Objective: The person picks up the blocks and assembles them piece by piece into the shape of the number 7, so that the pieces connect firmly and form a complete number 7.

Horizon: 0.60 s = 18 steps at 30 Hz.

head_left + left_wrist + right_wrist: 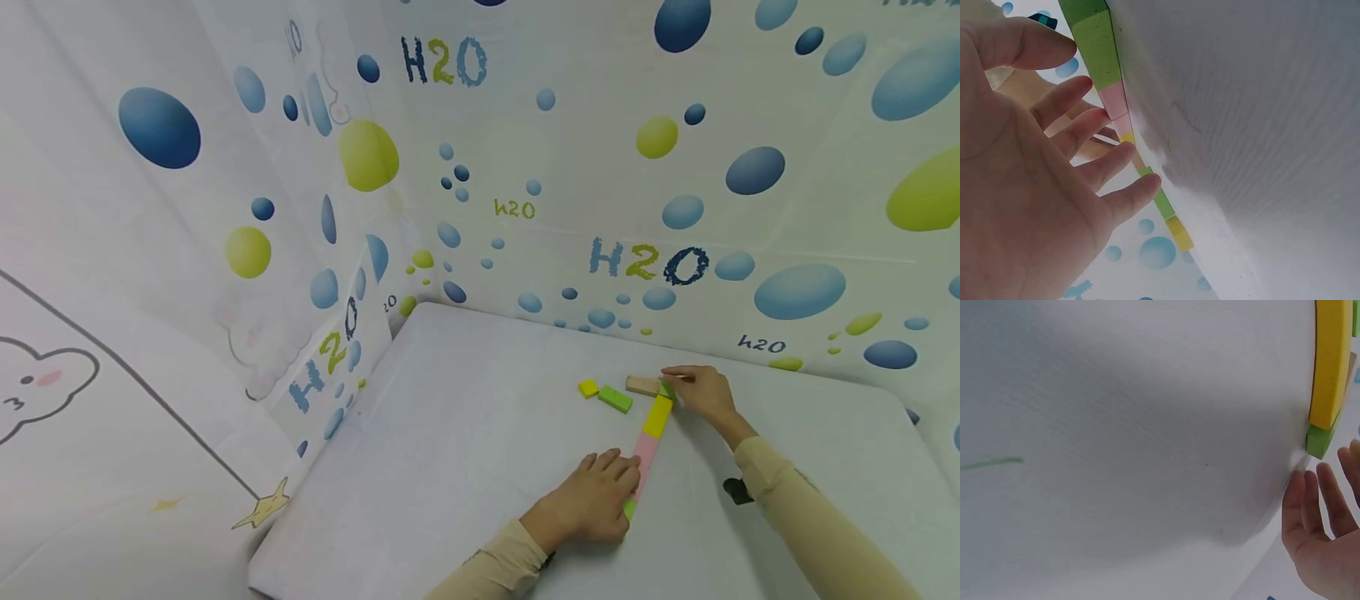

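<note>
Blocks lie end to end in a line on the white table: a green block (629, 508) nearest, then pink blocks (645, 458), a yellow block (657, 417) and a small green block (666, 390) at the far end. My left hand (588, 500) lies along the left side of this line, its fingertips (1124, 150) at the pink and green blocks without curling round them. Beside the far green block is my right hand (701, 392), fingers (1329, 494) extended; in the right wrist view a small gap shows between them and that block.
A bare wooden block (642, 385) runs leftward from the far end of the line. Left of it lie a loose green block (615, 398) and a small yellow block (588, 388). The table (465, 433) meets curtains (517, 250) printed with bubbles at the back and left.
</note>
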Tool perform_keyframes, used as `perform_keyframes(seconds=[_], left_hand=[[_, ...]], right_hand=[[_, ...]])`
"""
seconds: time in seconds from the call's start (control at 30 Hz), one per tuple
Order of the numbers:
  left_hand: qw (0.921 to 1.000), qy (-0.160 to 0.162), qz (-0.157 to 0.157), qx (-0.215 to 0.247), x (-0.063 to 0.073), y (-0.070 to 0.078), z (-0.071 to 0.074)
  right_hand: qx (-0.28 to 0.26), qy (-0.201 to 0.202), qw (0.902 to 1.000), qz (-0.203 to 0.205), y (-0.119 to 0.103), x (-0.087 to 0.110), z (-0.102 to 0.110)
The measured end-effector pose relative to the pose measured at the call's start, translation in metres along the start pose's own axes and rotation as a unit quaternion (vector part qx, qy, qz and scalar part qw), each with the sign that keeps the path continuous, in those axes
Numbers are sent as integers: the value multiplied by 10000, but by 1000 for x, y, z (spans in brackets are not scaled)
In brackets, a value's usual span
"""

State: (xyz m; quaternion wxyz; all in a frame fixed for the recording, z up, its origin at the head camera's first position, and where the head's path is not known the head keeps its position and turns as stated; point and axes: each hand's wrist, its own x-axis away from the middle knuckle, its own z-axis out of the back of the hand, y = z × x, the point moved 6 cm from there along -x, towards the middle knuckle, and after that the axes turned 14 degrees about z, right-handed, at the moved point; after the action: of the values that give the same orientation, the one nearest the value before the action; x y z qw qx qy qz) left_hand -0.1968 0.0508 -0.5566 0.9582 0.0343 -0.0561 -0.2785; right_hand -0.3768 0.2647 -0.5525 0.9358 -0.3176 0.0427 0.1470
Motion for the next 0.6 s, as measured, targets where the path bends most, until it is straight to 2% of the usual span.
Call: perform_keyframes(seconds=[0.3, 0.47, 0.6], left_hand=[[9999, -143, -33, 22, -1, 1, 4], [9999, -84, -97, -53, -2, 1, 7], [9997, 41, -153, -160, -3, 2, 9]], right_hand=[[-36, 404, 9992, 1, 1, 14, 7], [-150, 704, 9973, 163, -4, 21, 11], [-178, 749, 9967, 274, -10, 25, 9]])
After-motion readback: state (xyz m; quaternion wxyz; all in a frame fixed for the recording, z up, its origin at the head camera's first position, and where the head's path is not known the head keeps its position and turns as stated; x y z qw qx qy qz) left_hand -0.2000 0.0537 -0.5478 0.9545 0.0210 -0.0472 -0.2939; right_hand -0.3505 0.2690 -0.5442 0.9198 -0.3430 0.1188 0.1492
